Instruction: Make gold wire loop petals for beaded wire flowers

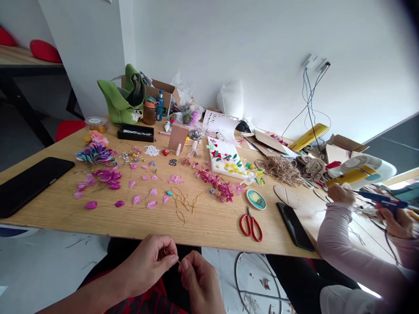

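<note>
Just off the table's front edge, my left hand (153, 264) pinches a thin gold wire (168, 251) between thumb and fingers. My right hand (199, 279) is closed beside it, its thumb and forefinger pinched on the wire's end. Most of the wire is hidden inside my fingers. On the wooden table above my hands lie several bent gold wire loops (183, 200). Loose pink petals (136, 199) are scattered left of them. A spray of magenta flowers (219, 183) lies to the right, near red-handled scissors (251, 226).
A black phone (36, 183) lies at far left, another phone (294, 226) at right. A green felt bag (121, 102) and a brown jar (149, 111) stand at the back. At right, a co-worker's hands (397, 222) hold a blue glue gun (379, 198). Twine (283, 170) lies nearby.
</note>
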The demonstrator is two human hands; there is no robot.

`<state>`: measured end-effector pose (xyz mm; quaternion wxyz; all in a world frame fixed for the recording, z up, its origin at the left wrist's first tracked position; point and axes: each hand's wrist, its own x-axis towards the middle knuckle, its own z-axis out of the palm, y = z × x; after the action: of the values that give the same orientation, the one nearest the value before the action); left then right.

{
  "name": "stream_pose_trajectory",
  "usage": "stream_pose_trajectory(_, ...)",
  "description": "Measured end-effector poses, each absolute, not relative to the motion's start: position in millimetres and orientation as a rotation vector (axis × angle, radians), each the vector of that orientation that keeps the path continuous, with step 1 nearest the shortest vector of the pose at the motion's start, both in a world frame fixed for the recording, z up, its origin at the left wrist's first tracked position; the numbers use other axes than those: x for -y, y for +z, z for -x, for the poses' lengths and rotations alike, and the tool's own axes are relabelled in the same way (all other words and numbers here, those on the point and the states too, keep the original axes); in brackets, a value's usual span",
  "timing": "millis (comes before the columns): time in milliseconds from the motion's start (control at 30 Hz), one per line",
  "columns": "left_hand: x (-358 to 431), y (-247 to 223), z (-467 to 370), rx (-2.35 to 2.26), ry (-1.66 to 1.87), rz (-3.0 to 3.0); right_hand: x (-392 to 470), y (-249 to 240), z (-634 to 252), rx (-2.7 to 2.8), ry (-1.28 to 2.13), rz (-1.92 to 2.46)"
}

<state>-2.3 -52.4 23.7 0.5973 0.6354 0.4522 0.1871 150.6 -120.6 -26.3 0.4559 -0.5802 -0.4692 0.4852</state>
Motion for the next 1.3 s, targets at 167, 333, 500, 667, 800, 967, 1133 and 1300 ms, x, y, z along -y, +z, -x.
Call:
stream_pose_trajectory(167, 52.3, 16.0, 3.1, -1.053, 0.426, -1.422, 122.9, -28.5, -147.4, 1.143, 1.162, 1.433)
stream_pose_trajectory(333, 51.4, 13.1, 2.8, -1.052, 0.441, -1.416, 122.3, -21.5, -149.9, 1.496, 0.720, 1.378)
stream_pose_trajectory(500, 54.5, 14.9, 1.9, -1.124, 0.406, -1.552, 121.7, -25.1, -149.0, 1.633, 0.552, 1.428)
stream_pose_trajectory(667, 57.1, 17.1, 3.0, -1.171, 0.389, -1.688, 123.0, -31.5, -145.6, 1.670, 0.475, 1.447)
stream_pose_trajectory(800, 52.6, 17.0, 2.9, -1.127, 0.380, -1.546, 124.4, -36.8, -143.2, 1.600, 0.496, 1.455)
stream_pose_trajectory(967, 39.4, 7.0, 6.5, -0.974, 0.317, -1.248, 121.6, -38.9, -144.9, 1.367, 0.690, 1.470)
stream_pose_trajectory(1133, 42.3, -4.8, 4.4, -0.837, 0.527, -0.918, 116.9, -38.7, -140.7, 1.217, 0.699, 1.526)
stream_pose_trajectory(1300, 60.4, -11.8, -9.0, -0.872, 0.701, -0.688, 114.1, -39.6, -128.5, 1.241, 0.497, 1.476)
